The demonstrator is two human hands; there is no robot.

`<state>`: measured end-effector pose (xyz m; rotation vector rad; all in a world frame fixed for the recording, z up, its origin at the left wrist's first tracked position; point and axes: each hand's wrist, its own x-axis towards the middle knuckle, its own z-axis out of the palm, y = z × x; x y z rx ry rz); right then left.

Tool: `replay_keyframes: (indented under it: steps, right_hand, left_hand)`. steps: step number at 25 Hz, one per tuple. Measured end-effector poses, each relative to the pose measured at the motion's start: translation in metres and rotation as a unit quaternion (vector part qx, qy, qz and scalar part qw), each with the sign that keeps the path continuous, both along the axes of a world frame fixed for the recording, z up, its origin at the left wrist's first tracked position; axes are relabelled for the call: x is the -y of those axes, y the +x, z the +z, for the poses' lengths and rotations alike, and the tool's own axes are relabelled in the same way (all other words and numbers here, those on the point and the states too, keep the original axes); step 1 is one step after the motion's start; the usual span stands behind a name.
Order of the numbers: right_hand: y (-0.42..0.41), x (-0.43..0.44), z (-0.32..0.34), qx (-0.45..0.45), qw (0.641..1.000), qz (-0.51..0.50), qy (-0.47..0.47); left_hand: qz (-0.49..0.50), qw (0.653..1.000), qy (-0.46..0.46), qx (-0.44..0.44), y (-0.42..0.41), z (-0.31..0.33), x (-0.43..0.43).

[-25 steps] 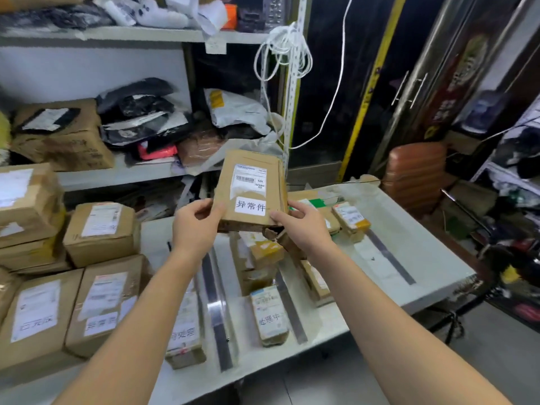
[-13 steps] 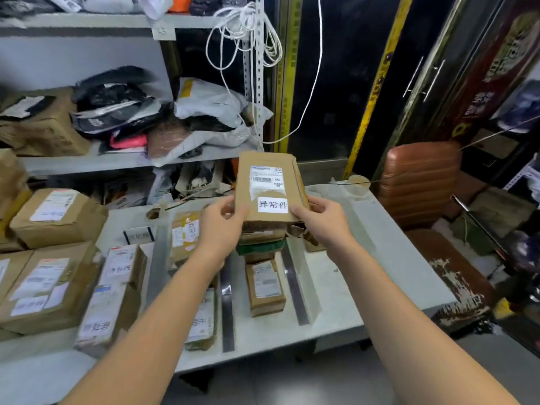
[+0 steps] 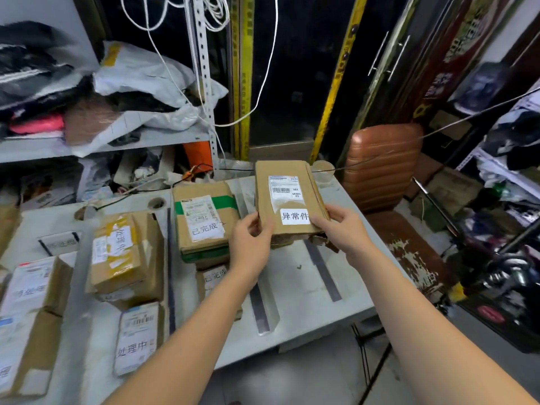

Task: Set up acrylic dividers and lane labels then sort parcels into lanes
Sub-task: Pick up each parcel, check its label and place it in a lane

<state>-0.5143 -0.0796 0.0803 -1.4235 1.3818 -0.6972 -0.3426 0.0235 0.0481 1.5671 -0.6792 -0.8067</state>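
I have both hands up over the white table [image 3: 304,290], gripping one flat cardboard parcel [image 3: 287,200] between them; it is tilted toward me, face up, with a shipping label [image 3: 285,190] in its upper half and a white sticker reading 异常件 [image 3: 295,216] near its lower edge. My left hand [image 3: 252,239] is closed on the parcel's lower left edge, thumb on the front face and the other fingers hidden behind it. My right hand [image 3: 340,226] pinches the lower right corner, thumb lying just beside the sticker, the rest of the fingers wrapped under where the cardboard is torn. The parcel hangs above the rightmost lane, between an acrylic divider [image 3: 261,299] by my left forearm and a grey strip [image 3: 323,268] further right, and I cannot tell whether its lower edge touches the table. To its left, in the next lane, sits a box with green tape marked 已完成 [image 3: 204,217], with another box [image 3: 211,277] of the same marking in front of it. Further left are a tape-patched parcel [image 3: 119,249] and a box marked 处理中 [image 3: 137,337], and more boxes [image 3: 26,311] crowd the far left edge
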Motion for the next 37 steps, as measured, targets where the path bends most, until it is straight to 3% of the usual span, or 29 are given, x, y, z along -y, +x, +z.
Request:
replay_keyframes:
  steps: [4, 16, 37]
  right_hand:
    - [-0.015, 0.033, -0.035, -0.036, 0.998, 0.040, 0.025]
    - [0.000, 0.100, -0.107, -0.072, 0.991, 0.103, 0.051]
    - [0.002, 0.101, -0.100, -0.153, 0.979, 0.128, 0.038]
  left_hand:
    - [0.045, 0.997, 0.029, 0.050, -0.028, -0.023, 0.021]
    - [0.055, 0.983, 0.165, 0.060, -0.027, -0.076, 0.071]
    - [0.041, 0.975, 0.192, 0.109, -0.028, -0.082, 0.082]
